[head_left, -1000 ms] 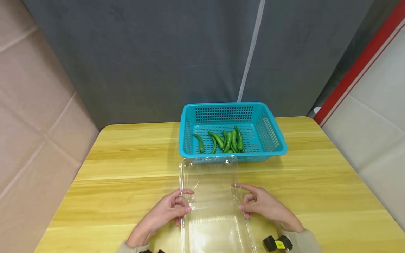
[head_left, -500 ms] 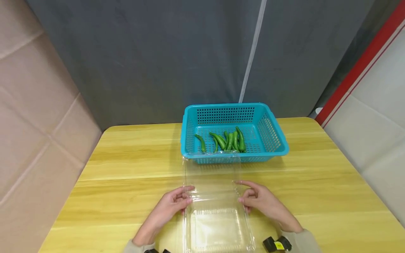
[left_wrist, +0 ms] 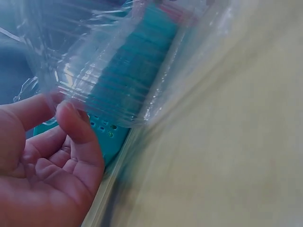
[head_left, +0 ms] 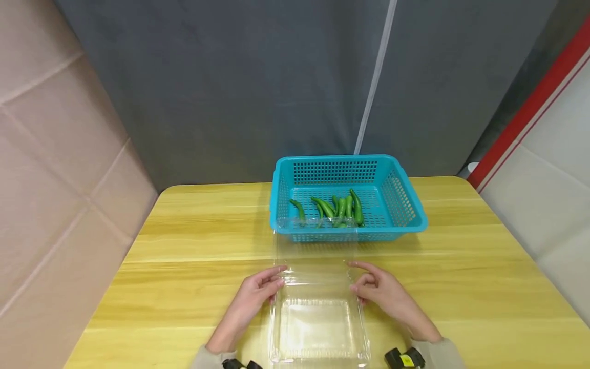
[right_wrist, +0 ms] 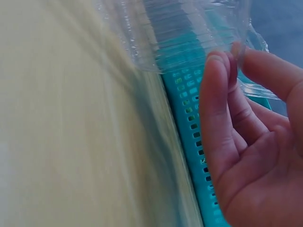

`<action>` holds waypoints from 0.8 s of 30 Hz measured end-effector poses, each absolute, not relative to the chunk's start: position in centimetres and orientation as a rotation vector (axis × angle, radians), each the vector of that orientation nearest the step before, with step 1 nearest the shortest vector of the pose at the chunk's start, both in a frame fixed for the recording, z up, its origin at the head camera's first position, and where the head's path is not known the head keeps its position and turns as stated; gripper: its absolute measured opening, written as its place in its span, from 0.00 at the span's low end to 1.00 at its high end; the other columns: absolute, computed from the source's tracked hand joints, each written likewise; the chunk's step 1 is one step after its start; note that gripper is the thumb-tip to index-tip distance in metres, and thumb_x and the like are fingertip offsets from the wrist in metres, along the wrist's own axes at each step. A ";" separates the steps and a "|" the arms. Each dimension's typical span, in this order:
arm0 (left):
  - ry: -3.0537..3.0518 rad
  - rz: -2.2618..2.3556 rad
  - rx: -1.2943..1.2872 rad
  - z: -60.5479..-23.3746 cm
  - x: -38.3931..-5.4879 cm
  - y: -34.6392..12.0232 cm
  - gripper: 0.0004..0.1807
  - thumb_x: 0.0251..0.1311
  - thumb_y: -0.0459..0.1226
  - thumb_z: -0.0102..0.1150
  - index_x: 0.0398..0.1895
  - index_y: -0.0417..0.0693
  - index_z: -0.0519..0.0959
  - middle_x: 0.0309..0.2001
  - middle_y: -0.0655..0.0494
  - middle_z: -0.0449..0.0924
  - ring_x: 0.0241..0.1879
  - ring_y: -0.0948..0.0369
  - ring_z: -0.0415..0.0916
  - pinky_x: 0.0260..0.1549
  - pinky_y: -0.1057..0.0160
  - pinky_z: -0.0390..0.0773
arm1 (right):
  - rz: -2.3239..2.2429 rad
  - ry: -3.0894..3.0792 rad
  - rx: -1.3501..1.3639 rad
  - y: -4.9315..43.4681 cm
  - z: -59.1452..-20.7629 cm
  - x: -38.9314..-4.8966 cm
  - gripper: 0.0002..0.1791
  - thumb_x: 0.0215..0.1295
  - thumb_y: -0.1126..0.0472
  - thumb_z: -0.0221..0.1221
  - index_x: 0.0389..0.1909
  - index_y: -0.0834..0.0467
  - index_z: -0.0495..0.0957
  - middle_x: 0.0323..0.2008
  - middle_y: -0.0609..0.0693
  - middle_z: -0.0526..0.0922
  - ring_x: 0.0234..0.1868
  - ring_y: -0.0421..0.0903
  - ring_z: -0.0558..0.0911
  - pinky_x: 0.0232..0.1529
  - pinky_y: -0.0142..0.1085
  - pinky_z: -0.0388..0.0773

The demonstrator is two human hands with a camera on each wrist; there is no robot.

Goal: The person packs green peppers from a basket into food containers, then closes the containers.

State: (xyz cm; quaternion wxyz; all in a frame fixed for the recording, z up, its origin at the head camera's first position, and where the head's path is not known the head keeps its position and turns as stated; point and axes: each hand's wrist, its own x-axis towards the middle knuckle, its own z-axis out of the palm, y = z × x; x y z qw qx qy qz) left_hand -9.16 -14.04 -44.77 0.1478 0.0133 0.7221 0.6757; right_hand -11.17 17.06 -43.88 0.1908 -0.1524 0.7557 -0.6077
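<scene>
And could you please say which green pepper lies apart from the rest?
In the head view, the leftmost green pepper in the blue basket; a gap separates it from the other peppers, bunched together.

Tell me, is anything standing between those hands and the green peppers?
Yes: the near wall of the blue basket. The left hand and right hand also hold a clear container whose far edge overlaps that wall and the near ends of the green peppers in the head view.
</scene>
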 end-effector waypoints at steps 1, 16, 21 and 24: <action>2.077 1.948 0.036 -44.7 -9.3 -14.0 0.25 0.55 0.46 0.57 0.57 0.52 0.70 0.42 0.44 0.74 0.25 0.65 0.69 0.24 0.70 0.73 | -1.702 2.137 -0.434 17.1 -43.8 -11.2 0.33 0.58 0.57 0.59 0.62 0.60 0.58 0.30 0.64 0.78 0.23 0.47 0.77 0.29 0.40 0.78; 2.142 1.974 -0.023 -44.3 -10.6 -13.9 0.23 0.55 0.44 0.58 0.55 0.51 0.71 0.43 0.45 0.76 0.25 0.64 0.68 0.21 0.71 0.71 | -1.649 2.175 -0.419 16.6 -43.5 -12.6 0.34 0.57 0.56 0.60 0.61 0.62 0.59 0.29 0.61 0.78 0.25 0.50 0.77 0.32 0.40 0.78; 2.168 2.023 -0.071 -44.8 -11.5 -13.9 0.22 0.54 0.46 0.59 0.54 0.54 0.73 0.43 0.47 0.76 0.24 0.64 0.68 0.19 0.71 0.69 | -1.606 2.209 -0.436 16.4 -43.4 -13.7 0.30 0.58 0.57 0.59 0.60 0.60 0.61 0.30 0.59 0.79 0.26 0.50 0.78 0.33 0.39 0.78; 2.168 2.034 -0.081 -44.2 -11.8 -13.7 0.21 0.57 0.42 0.57 0.55 0.51 0.72 0.42 0.43 0.76 0.24 0.62 0.67 0.19 0.70 0.69 | -1.583 2.229 -0.460 16.3 -43.2 -14.3 0.29 0.59 0.57 0.58 0.59 0.61 0.61 0.30 0.58 0.79 0.27 0.50 0.78 0.33 0.40 0.78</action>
